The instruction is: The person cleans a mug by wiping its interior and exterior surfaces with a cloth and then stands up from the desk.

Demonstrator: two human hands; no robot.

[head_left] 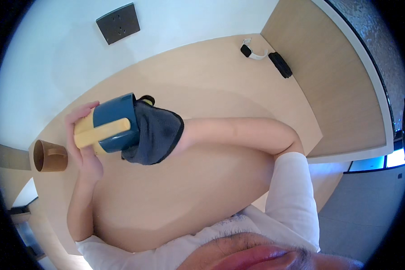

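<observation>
My left hand (72, 133) grips a mug (114, 111) by its yellow lower end, fingers wrapped round it. The mug is blue above and yellow below, with a yellow handle (104, 133) toward me. It is tipped on its side above the table, its mouth toward the right. A dark grey cloth (156, 135) with black edging covers the mug's mouth and drapes over my right hand (183, 140). My right hand presses the cloth at the mouth; its fingers are hidden by the cloth. Whether they reach inside the mug cannot be seen.
A brown mug (39, 158) with a handle stands at the table's left end. Far back right lie a watch (246, 50) with a white strap and a black folded object (280, 65), beside a wooden side panel (330, 67). A dark socket plate (118, 23) is on the wall.
</observation>
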